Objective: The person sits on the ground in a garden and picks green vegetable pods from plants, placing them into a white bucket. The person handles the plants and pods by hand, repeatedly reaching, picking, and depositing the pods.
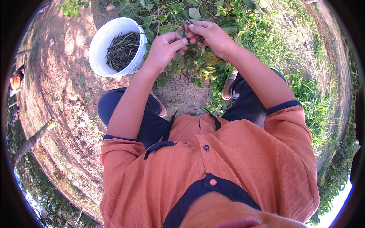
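My left hand (164,50) pinches a short, dark, slender bean-like pod (184,30) between thumb and fingers, its tip pointing up. Close beside it, my right hand (212,37) holds another dark pod (186,17) that sticks out past the thumb. Both hands are over low leafy plants (212,58) with green and yellowing leaves. Left of my left hand stands a white plastic bucket (98,50), tilted in the view. Inside it lies a heap of thin dark pods (122,51), a few of them greenish.
Bare soil (185,91) lies between my feet. Grass (308,94) grows to the right, and dry ground (77,105) spreads on the left. At the far left a branch or thin trunk (32,139) slants upward. My bent knees flank the plants.
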